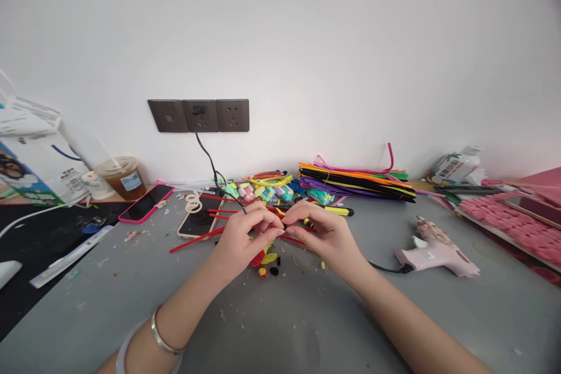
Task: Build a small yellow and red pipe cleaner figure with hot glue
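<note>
Above the middle of the grey table, my left hand and my right hand meet with fingertips pinched. Between them shows a small black piece, mostly hidden by the fingers; it may be a bit of pipe cleaner. Red pipe cleaners lie behind and beside my left hand. Just below the hands are a yellow fuzzy piece, a small red-and-yellow bit and a black fuzzy bit. A yellow-and-black cutter or pen-like tool lies beyond my right hand.
Pipe cleaner bundles lie along the wall. A pink glue gun rests at the right. To the left are a white-edged phone, a pink-cased phone and a drink cup. A black cord hangs from the socket.
</note>
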The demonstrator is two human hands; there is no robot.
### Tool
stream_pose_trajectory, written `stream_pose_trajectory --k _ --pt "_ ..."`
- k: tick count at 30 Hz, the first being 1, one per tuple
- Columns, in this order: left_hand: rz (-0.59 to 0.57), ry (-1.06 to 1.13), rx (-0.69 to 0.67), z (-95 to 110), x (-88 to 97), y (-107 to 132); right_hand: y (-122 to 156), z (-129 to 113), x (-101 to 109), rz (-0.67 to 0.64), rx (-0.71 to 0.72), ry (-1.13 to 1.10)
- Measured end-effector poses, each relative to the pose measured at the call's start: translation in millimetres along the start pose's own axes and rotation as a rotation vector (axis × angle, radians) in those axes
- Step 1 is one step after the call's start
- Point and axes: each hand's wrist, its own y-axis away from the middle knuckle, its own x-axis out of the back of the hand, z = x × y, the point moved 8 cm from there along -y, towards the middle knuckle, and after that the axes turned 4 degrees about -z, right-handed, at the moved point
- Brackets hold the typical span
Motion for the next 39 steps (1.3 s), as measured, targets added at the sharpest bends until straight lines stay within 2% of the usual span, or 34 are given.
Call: stream_pose_trajectory --k 9,11,13,16,18,22,26,29,33,39 --pt "-0.081 0.054 0.079 -4.6 -0.7 -2.3 -1.4 3.9 -5.6 -0.109 -0.024 -0.057" --pt "-0.052 -0.003 0.078 -6.1 6.9 -2.6 -2.2 3.2 -3.9 -0.089 -0.007 -0.031" --pt "-0.040 -0.150 0.062 -6.6 15.0 -2.7 -2.3 4.1 0.4 -0.043 -0.001 0.007" --pt "-0.123 -0.433 0.065 -9.3 19.1 -2.1 -1.6 6.8 6.8 0.025 -0.005 0.052" --pt "-0.230 -0.548 0.142 -17.0 17.4 0.1 -1.6 7.7 7.3 0.030 -0.008 0.070" --pt "-0.409 -0.659 0.290 -30.2 10.1 8.5 -2.9 8.8 1.9 -0.005 -0.031 0.096" --pt "-0.472 -0.731 0.257 -31.2 1.1 12.6 -2.3 11.1 -6.6 -0.054 -0.044 0.142" --pt "-0.470 -0.724 0.204 -30.0 -1.9 13.2 -0.8 13.7 -11.9 -0.079 -0.043 0.179" --pt "-0.409 -0.688 0.150 -25.9 2.5 11.8 0.1 15.4 -15.0 -0.087 -0.039 0.195" --pt "-0.374 -0.676 0.141 -19.8 7.6 6.0 -0.1 15.4 -9.4 -0.023 -0.068 0.229"
